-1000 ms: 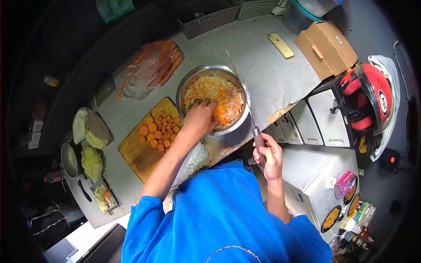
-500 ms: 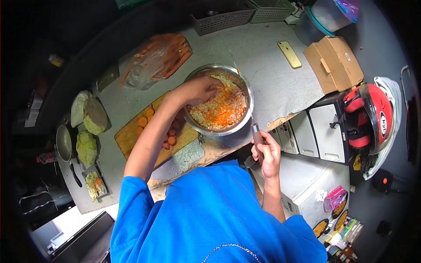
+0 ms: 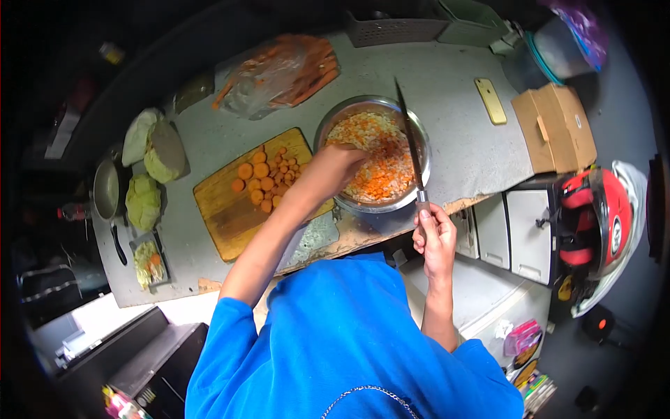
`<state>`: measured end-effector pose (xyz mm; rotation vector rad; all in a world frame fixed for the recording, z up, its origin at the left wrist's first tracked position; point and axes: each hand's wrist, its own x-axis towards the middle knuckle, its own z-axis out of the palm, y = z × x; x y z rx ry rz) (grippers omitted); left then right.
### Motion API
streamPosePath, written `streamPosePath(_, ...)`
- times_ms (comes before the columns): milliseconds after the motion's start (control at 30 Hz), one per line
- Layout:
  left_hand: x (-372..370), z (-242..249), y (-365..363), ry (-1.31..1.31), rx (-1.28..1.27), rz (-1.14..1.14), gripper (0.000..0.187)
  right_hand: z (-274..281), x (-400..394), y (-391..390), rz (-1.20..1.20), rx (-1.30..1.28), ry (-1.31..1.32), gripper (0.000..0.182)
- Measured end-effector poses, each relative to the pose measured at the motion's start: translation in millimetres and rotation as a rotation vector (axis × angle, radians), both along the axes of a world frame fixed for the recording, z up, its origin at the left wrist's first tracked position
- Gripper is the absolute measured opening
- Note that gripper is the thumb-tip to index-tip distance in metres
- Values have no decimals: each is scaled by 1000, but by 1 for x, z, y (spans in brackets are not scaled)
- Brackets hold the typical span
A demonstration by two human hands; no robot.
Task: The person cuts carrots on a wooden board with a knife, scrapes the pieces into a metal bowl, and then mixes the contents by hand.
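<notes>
My left hand (image 3: 336, 167) is over the near left side of a steel bowl (image 3: 423, 143), its fingers drawn together just above the mix. What they hold, if anything, is hidden. Inside the bowl lies a pale chopped mix with orange carrot bits (image 3: 380, 183). My right hand (image 3: 435, 234) is closed round the brown handle of a knife (image 3: 412, 143), whose long dark blade points away from me across the bowl's right side. Left of the bowl, a wooden cutting board (image 3: 227, 220) carries carrot slices (image 3: 260, 170), partly behind my left forearm.
A plastic bag of carrots (image 3: 283, 73) lies at the back. Cabbages (image 3: 144, 202), a pan (image 3: 107, 188) and a small tray of cut vegetables (image 3: 150, 264) stand left. Rightward are a phone (image 3: 490, 101), a cardboard box (image 3: 555, 129) and a red helmet (image 3: 606, 209). Baskets (image 3: 398, 29) line the back.
My left hand has drawn back toward the bowl's near left side, fingers closer together. The knife now stretches across the bowl's right side. The whole view has shifted, showing more of the board.
</notes>
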<state>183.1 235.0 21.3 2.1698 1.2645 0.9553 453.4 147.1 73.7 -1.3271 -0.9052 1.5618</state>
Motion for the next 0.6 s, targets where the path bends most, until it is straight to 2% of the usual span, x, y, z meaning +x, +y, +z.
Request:
streamPosePath(33,8,18,0,-7,5,29,30,2,-2,2,-22,0,23,33)
streamPosePath(100,20,52,1,223,-294,157,41,5,-1,5,-32,22,-12,32)
streamPosePath(133,22,50,4,292,-264,170,49,4,0,5,-44,23,-31,32)
streamPosePath(233,28,19,3,55,-135,93,70,2,5,7,-68,35,-76,30)
streamPosePath(267,34,8,3,44,-26,120,67,1,4,6,-86,32,-81,30)
streamPosePath(333,44,23,-1,64,-86,183,67,-1,3,3,-84,78,-117,25)
streamPosePath(467,53,22,-8,47,-136,238,66,-2,2,-5,-63,95,-114,25)
streamPosePath(533,54,21,-11,43,-37,132,64,-3,0,-7,-44,95,-116,25)
streamPosePath(600,51,20,-16,46,-16,125,61,-2,0,-9,-24,97,-124,25)
